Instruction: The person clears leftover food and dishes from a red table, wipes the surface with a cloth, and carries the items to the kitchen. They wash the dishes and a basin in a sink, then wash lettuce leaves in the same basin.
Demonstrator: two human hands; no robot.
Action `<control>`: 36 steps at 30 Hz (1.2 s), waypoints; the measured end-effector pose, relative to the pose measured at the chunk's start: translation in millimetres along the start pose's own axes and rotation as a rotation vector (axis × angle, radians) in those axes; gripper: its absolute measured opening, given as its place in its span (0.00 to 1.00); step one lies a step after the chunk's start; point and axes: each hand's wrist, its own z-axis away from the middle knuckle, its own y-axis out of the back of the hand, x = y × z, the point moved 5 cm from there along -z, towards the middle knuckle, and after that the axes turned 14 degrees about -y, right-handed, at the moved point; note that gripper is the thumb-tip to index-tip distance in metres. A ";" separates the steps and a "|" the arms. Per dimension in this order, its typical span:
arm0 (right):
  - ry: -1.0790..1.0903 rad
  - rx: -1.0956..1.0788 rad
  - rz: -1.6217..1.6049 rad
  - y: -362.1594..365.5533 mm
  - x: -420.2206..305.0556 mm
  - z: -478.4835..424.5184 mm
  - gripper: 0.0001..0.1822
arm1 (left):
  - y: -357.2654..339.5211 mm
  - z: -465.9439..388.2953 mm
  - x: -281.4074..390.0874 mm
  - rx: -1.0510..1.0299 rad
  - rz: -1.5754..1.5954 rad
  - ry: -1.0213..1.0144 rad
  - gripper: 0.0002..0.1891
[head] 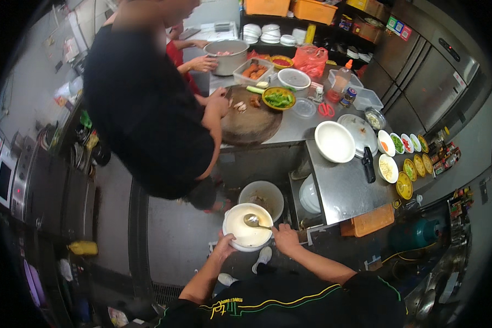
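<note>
My left hand (pixel 225 246) grips the near left rim of a white bowl (pixel 238 234) in front of my body. The inside of the bowl looks cream-coloured; whether it holds liquid is hard to tell. In my right hand (pixel 286 239) is the handle of a metal spoon (pixel 252 220), its rounded end inside the bowl. Just beyond the bowl, a light-coloured bucket (pixel 275 192) with dark residue stands low down, partly covered by the bowl.
A co-worker in black (pixel 147 115) stands ahead on the left, hands at a round chopping board (pixel 258 125). To the right, a steel table (pixel 340 192) bears a white bowl (pixel 335 141), a black-handled object (pixel 368 164) and several small ingredient bowls (pixel 404 186). Behind stands a steel refrigerator (pixel 430 69).
</note>
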 end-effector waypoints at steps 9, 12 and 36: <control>0.308 -0.251 -0.064 38.1 -164.6 56.1 0.21 | 102.4 143.9 58.4 -0.034 0.220 -0.118 0.43; 0.437 -0.340 -0.133 63.8 -221.5 64.8 0.21 | 144.2 207.5 88.3 0.060 0.268 -0.209 0.42; 0.879 -0.696 -0.225 69.0 -562.2 -57.7 0.22 | 369.9 528.6 184.8 0.994 0.667 -1.193 0.37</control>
